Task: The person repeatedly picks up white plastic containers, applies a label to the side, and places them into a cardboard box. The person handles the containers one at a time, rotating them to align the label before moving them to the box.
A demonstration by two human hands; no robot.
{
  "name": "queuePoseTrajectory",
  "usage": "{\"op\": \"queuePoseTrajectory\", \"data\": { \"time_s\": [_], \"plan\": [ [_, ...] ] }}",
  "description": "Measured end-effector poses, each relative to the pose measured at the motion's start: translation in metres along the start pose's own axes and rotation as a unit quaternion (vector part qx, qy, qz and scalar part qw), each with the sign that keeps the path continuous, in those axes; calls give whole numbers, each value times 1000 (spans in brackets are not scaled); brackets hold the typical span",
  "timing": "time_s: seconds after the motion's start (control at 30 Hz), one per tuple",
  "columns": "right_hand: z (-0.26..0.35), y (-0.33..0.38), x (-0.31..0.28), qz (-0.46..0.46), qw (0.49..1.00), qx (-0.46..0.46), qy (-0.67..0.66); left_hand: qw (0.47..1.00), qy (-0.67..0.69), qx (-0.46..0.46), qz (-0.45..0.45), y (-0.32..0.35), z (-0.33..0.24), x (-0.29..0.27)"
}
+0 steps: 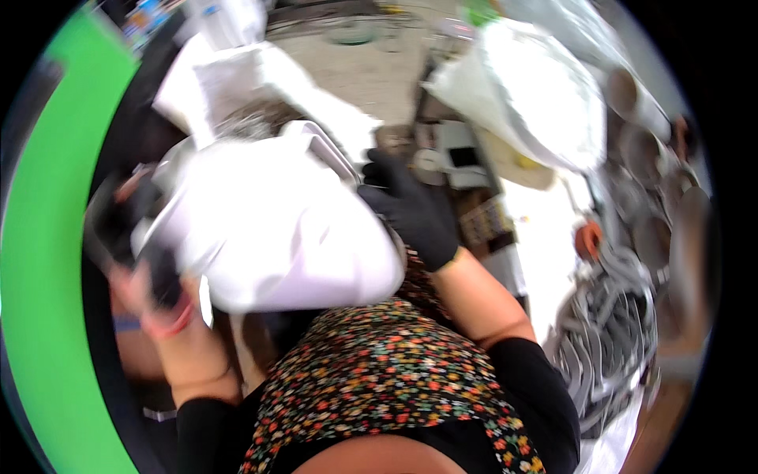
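Note:
A large white bundle (272,229), smooth and folded like sheeting or a soft bag, is in front of my body between my hands. My left hand (154,261), in a black glove with some bare fingers showing, is at the bundle's left side; motion smears it, so its grip is unclear. On the other side, my right hand (410,209) in a black glove has its fingers stretched and slightly apart, close against the bundle's right edge. Behind the bundle stands an open white sack (213,83) with blurred grey material inside.
A bright green panel (59,237) runs along the left. At the right are a big white plastic bag (537,95), a heap of grey looped strips (604,340), an orange ring (588,238) and several rolled tubes (651,237). Small boxes (462,154) sit beyond my right hand.

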State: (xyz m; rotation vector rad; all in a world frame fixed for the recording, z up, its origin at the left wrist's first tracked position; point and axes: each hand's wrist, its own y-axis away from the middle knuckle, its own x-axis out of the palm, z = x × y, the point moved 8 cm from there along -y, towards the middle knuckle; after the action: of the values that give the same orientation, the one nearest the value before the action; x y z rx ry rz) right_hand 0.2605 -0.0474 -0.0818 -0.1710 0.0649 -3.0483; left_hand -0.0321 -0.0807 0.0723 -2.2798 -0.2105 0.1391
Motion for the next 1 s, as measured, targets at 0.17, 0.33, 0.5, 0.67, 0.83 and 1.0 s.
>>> {"op": "queuePoseTrajectory", "data": {
  "time_s": [0.17,0.33,0.5,0.67,0.83,1.0],
  "plan": [
    [-13,13,5,-54,996,-59,-50,982,-111,28,153,-14,21,12],
    [26,78,33,20,876,-327,354,965,-22,-163,205,1,84,37],
    [22,86,-69,-7,862,-294,413,964,69,-190,170,24,63,64],
    [47,156,-379,-314,443,36,839,966,66,-170,184,30,46,74],
    [66,226,-437,-314,451,292,783,968,76,-179,159,48,44,68],
    [80,229,-427,-397,527,85,746,971,55,-156,173,54,47,50]
  ]
}}
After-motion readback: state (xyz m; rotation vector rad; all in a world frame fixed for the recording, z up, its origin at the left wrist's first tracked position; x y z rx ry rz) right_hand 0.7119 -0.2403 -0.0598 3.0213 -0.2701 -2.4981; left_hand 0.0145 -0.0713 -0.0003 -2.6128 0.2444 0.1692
